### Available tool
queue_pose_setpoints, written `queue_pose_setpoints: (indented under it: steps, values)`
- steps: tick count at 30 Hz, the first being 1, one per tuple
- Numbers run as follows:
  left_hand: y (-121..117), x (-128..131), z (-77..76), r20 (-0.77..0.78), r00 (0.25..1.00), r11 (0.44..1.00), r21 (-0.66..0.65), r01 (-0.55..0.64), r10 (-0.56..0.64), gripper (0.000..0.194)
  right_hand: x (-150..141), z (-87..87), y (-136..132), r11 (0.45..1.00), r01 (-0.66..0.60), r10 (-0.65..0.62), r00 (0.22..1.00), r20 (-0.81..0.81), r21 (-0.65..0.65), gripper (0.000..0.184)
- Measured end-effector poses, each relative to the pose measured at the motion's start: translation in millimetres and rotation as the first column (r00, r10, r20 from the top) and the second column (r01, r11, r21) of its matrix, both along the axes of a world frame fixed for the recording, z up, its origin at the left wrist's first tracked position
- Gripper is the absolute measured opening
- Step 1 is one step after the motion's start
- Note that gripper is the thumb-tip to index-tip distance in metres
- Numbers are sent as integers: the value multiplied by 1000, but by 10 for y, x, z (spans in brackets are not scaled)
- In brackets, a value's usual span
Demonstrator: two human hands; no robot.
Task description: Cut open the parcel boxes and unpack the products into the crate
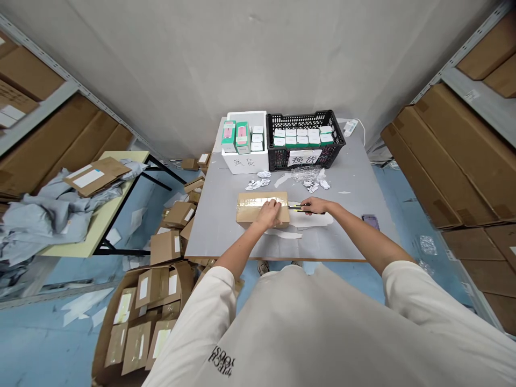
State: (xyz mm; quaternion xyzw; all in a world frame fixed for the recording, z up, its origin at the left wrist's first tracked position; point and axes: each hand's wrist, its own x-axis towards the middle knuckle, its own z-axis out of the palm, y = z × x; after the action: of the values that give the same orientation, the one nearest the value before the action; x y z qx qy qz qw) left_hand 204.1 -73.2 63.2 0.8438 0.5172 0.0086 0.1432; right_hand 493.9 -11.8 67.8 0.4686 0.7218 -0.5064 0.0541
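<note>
Qty on worktop (213, 215): 1 ctn (253, 215), 1 blk/yel tool (297, 207), 1 wht foam box (243, 163) w/ 2 grn/pink pkgs (242, 138) + 3 sm wht-top pkgs (257, 138), 1 blk crate (278, 160) w/ approx 10 wht/grn pkgs (302, 140), 1 pwr strip (350, 127), 1 phone (371, 221); plus 2 hands (269, 214)

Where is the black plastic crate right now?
In the head view, the black crate stands toward the back of the gray table, immediately right of the white foam box.
</note>
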Motion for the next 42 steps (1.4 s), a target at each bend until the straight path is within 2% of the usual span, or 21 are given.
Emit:
queue_pose_setpoints:
  steps: [3,8,11,14,19,22,24,33,37,42]
  values:
    - [10,-6,23,11,1000,1000,-4,3,-3,69,97,-57,-106,995,66,-71,996,-51,-80,35]
    - [-13,-54,67,40,999,1000,-17,3,-2,72,210,-45,-240,950,291,-305,942,-138,-110,35]
    - [-34,-82,103,100,995,1000,9,-11,10,69,224,-20,-285,938,338,-346,920,-182,-75,36]
    - [-21,-76,121,151,985,996,13,-84,81,63,194,-3,-324,935,355,-345,913,-217,4,35]
    - [82,-44,90,166,970,978,78,-194,179,55,90,67,-418,928,292,-254,950,-180,232,35]
    - [131,-54,56,169,966,971,98,-216,198,50,21,129,-479,897,218,-191,976,-109,385,34]
    - [148,-70,25,157,969,974,93,-209,193,48,-19,154,-509,878,187,-164,982,-92,440,33]
    - [320,-95,-76,90,968,972,-36,-230,233,73,-183,68,-539,847,63,-121,990,77,528,33]
    - [312,-112,-69,84,972,975,1,-220,219,73,-227,37,-559,837,65,-138,986,93,544,33]
    - [154,-143,-76,84,983,981,98,-168,160,63,-240,8,-616,828,104,-164,985,61,551,32]
